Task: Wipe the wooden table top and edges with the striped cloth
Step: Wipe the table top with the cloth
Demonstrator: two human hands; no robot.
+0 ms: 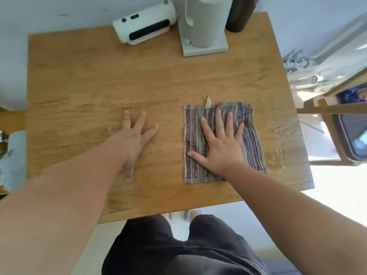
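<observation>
The striped cloth (252, 139) lies spread flat on the right half of the wooden table (99, 76), with a small beige loop tag at its far edge. My right hand (220, 143) presses flat on the cloth, fingers spread and pointing away from me. My left hand (133, 139) rests palm down on the bare wood to the left of the cloth, fingers apart, holding nothing. A wet sheen shows on the wood right of the cloth, near the table's right edge.
At the table's far edge stand a white device lying on its side (145, 26), a white cylindrical appliance on a square base (204, 26) and a dark bottle (240, 16). A wooden chair (327, 124) stands to the right. My legs are at the near edge.
</observation>
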